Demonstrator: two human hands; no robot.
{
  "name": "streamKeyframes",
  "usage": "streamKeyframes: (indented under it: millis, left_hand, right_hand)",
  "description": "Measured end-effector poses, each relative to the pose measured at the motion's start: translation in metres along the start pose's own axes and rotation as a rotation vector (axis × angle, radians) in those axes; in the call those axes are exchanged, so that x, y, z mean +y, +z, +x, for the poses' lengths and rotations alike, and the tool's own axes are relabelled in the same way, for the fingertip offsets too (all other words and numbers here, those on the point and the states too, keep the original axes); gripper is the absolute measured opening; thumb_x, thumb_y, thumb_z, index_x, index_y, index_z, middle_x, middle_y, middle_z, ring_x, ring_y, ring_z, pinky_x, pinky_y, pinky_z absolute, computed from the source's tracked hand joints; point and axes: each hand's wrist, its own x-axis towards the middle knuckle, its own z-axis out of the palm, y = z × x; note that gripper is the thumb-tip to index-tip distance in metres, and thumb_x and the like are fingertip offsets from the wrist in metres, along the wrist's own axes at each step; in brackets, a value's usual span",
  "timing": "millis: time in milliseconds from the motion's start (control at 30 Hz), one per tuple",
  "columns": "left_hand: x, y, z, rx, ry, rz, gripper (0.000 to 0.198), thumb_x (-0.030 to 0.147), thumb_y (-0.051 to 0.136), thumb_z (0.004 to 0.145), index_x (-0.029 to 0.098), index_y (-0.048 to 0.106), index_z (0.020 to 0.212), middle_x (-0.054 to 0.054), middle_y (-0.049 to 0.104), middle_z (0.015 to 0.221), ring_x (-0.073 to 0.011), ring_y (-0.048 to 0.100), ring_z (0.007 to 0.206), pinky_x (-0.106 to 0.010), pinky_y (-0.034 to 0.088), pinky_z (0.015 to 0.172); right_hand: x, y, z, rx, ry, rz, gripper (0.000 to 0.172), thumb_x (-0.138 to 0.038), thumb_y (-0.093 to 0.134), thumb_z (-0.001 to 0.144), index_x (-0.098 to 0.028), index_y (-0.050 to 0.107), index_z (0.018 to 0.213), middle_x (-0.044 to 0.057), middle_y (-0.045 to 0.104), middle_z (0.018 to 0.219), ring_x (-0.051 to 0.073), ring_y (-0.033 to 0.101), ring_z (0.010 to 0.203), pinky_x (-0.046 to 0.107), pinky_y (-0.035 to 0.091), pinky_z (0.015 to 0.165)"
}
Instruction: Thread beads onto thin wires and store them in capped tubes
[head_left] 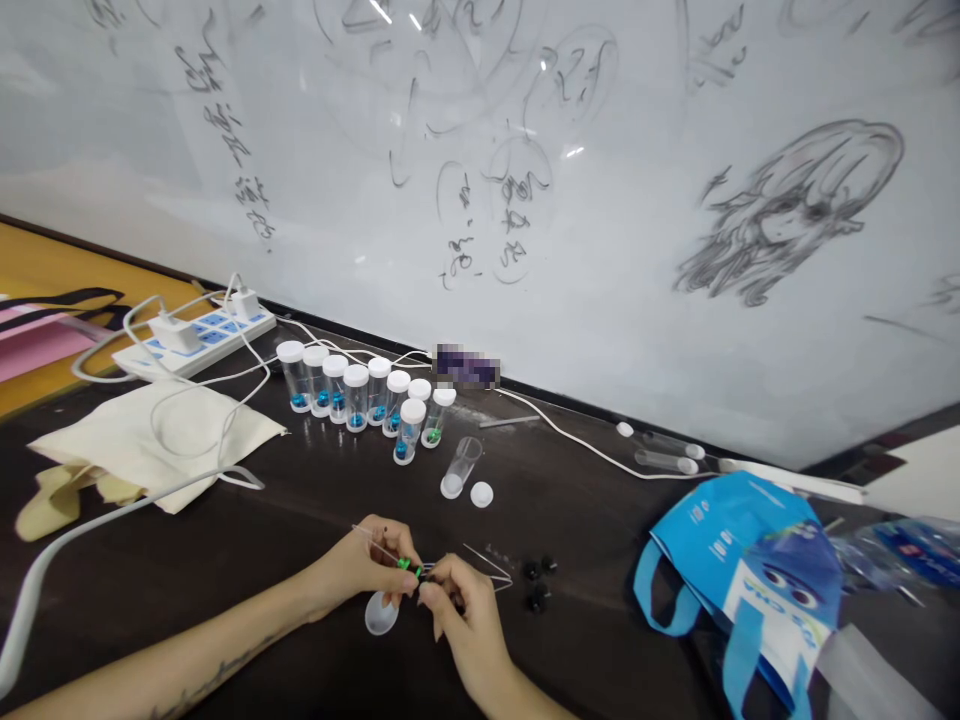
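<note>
Both hands are meeting low at the near edge of the dark worktop. The left hand is pinching a small green part between thumb and fingertips, its grip closed tight on it; thin wire legs are sticking out past the fingers to the upper left. The right hand is coming in from the other side, fingertips closed on the same part or its wires; which exactly, I cannot tell at this size. Holding it from both ends is likely steadying so small a piece.

Just below the left hand a clear round lid is lying flat. Loose wires are lying just right of the fingers, with small black bits beyond them.

Further back, a row of capped vials is standing upright, most holding blue bits, one green. An open vial is lying tilted beside its white cap, near the hands, probably for easy reach.

A power strip, cloth bag and blue bag are sitting off to the sides.
</note>
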Motion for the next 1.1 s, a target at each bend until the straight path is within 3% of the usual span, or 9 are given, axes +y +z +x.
streamKeyframes:
  millis: [233,433,600,767,933,1100]
  left_hand:
    - [0.0002,0.0003,0.0004,0.0,0.007,0.005,0.024,0.023,0.086,0.063,0.012,0.067,0.07,0.001,0.067,0.051,-0.0097,0.059,0.042,-0.018,0.045,0.045]
    - [0.001,0.0005,-0.0009,0.004,0.0,0.007,0.024,0.023,0.087,0.062,0.012,0.068,0.072,0.0,0.069,0.053,-0.0105,0.06,0.043,-0.019,0.047,0.045]
    - [0.0007,0.0001,-0.0003,0.012,0.007,0.015,0.023,0.023,0.086,0.064,0.012,0.068,0.071,0.001,0.068,0.051,-0.0102,0.06,0.043,-0.019,0.046,0.045]
    - [0.0009,0.0006,-0.0005,0.008,0.007,0.018,0.023,0.023,0.087,0.063,0.012,0.069,0.071,0.0,0.068,0.052,-0.011,0.06,0.043,-0.02,0.047,0.046]
    - [0.0,-0.0001,-0.0001,0.005,0.013,0.017,0.022,0.024,0.086,0.065,0.012,0.069,0.073,0.001,0.067,0.05,-0.0103,0.059,0.043,-0.019,0.046,0.046]
    - [0.0003,0.0001,-0.0005,-0.003,0.01,0.018,0.023,0.024,0.086,0.063,0.012,0.069,0.072,0.0,0.068,0.052,-0.0108,0.06,0.043,-0.02,0.046,0.045]
  right_hand:
    - [-0.0004,0.0016,0.0007,0.059,0.001,0.022,0.019,-0.032,0.072,0.082,-0.019,0.058,0.083,-0.003,0.057,0.078,0.006,0.046,0.046,0.02,0.032,0.045]
    - [-0.0005,0.0007,-0.0004,-0.011,0.014,0.032,0.026,-0.039,0.061,0.091,-0.018,0.058,0.075,-0.005,0.049,0.062,0.008,0.045,0.047,0.019,0.032,0.045]
    - [0.0,0.0018,0.0001,0.045,0.013,0.0,0.018,-0.033,0.07,0.084,-0.019,0.059,0.084,-0.004,0.055,0.071,0.007,0.046,0.047,0.02,0.033,0.047]
    - [0.0001,0.0009,-0.0006,-0.012,0.029,0.01,0.025,-0.038,0.061,0.091,-0.018,0.058,0.077,-0.005,0.05,0.062,0.008,0.046,0.046,0.019,0.032,0.045]
    - [-0.0003,0.0009,-0.0002,0.033,0.015,0.005,0.019,-0.034,0.069,0.085,-0.019,0.059,0.084,-0.006,0.052,0.066,0.007,0.046,0.047,0.019,0.033,0.046]
    - [-0.0002,0.001,0.0001,-0.006,0.027,0.023,0.026,-0.04,0.061,0.09,-0.018,0.058,0.077,-0.006,0.05,0.063,0.007,0.045,0.045,0.019,0.031,0.044]
